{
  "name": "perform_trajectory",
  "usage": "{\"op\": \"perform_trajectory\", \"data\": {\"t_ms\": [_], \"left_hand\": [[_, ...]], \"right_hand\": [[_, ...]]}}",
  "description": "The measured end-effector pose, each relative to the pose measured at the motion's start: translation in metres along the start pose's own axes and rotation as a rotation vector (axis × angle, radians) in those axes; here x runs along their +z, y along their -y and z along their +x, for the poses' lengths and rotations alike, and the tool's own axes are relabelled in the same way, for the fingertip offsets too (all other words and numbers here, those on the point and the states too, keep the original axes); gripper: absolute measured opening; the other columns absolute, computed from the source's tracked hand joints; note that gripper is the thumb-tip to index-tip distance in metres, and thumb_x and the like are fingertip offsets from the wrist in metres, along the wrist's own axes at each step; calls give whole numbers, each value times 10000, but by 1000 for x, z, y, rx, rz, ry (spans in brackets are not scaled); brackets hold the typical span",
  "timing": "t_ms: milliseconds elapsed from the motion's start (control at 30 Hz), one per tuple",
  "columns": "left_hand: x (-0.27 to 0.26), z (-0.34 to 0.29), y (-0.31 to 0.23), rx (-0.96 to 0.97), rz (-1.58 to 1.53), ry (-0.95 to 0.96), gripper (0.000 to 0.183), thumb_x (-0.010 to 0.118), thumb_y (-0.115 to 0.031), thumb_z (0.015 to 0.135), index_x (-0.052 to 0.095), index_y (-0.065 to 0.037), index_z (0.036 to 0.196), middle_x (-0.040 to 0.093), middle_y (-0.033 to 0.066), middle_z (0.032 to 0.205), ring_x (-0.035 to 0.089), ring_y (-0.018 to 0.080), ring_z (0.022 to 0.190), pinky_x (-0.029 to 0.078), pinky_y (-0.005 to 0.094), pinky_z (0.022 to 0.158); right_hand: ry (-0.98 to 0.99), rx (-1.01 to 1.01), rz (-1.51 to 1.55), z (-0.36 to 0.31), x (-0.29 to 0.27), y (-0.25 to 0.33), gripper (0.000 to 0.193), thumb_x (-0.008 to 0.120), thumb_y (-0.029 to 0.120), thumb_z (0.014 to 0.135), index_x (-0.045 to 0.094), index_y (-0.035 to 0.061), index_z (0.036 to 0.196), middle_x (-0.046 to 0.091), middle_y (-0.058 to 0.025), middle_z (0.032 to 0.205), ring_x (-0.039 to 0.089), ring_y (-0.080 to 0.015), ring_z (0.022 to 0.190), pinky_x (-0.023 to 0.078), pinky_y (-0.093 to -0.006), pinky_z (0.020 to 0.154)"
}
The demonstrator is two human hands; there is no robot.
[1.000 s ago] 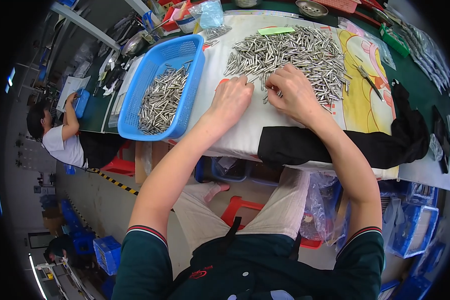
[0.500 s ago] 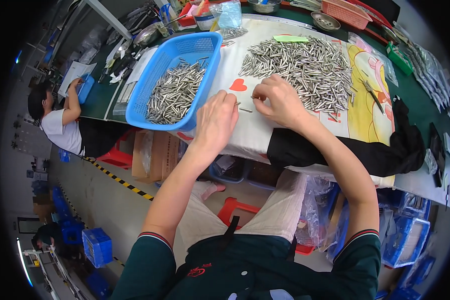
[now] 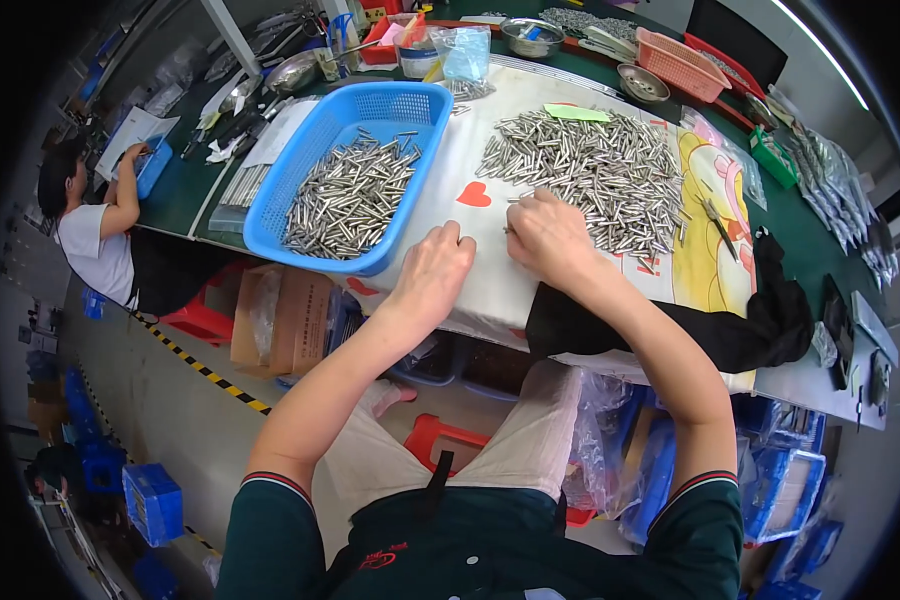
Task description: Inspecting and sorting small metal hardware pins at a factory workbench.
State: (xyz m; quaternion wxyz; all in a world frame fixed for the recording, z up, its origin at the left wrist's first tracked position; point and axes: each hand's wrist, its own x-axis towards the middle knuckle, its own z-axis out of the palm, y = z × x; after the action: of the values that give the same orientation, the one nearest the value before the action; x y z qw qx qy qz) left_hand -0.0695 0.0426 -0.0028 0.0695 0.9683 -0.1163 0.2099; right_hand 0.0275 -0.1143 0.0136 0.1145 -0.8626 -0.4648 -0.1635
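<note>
My left hand (image 3: pixel 435 268) is closed just right of the blue basket, its thumb and fingers pinched together. A small dark tip shows at the pinch, which looks like the end of a metal pin, mostly hidden. Across a short gap, my right hand (image 3: pixel 552 236) is curled beside the near edge of a pile of metal pins (image 3: pixel 595 165). A short bit of metal pin (image 3: pixel 508 230) shows at its fingertips. The blue plastic basket (image 3: pixel 270 215) holds many similar pins (image 3: pixel 355 190). A green paper slip (image 3: pixel 577 113) lies on top of the pile.
A pale printed cloth (image 3: pixel 480 130) covers the table. Tweezers (image 3: pixel 720 228) and a black garment (image 3: pixel 660 325) lie to the right. Metal bowls (image 3: pixel 532 38) and a pink basket (image 3: pixel 682 62) stand at the back. On the far left, another person (image 3: pixel 100 230) sits working.
A pin that lay on the cloth between my hands no longer shows there. Both hands are closed and lower against the cloth. The whole view has shifted slightly.
</note>
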Motion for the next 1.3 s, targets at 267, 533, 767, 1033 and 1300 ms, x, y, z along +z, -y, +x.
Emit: {"op": "perform_trajectory", "data": {"t_ms": [267,533,767,1033,1300], "left_hand": [[-10,15,-7,11,77,111,130,574,15,662,533,5,785,530,152,804,599,295,730,533,372,586],[-2,13,-10,23,153,101,98,589,16,638,545,6,725,538,152,785,614,261,707,543,333,539],[-5,12,-9,37,159,100,100,592,23,626,538,12,709,539,146,782,614,252,702,542,322,537],[0,10,-9,45,156,84,113,597,31,615,538,8,708,537,143,779,606,242,713,541,314,541],[1,15,-3,106,151,83,114,585,32,617,553,12,725,540,136,773,605,240,720,542,310,564]], "right_hand": [[-65,-55,148,27,-7,-43,96,568,121,705,582,34,667,611,-82,707,567,-275,769,486,-385,672],[161,251,84,46,-6,-64,140,570,172,730,617,41,745,624,-121,740,596,-292,777,486,-390,691],[341,252,5,52,-23,-58,163,572,179,718,637,36,762,643,-137,779,620,-305,791,490,-393,712],[567,541,-88,54,-19,-43,336,628,254,677,659,44,937,658,-147,975,631,-285,936,495,-385,791],[598,345,-289,58,-22,-10,169,597,90,752,688,76,894,671,-105,954,649,-241,914,518,-350,724]]}}
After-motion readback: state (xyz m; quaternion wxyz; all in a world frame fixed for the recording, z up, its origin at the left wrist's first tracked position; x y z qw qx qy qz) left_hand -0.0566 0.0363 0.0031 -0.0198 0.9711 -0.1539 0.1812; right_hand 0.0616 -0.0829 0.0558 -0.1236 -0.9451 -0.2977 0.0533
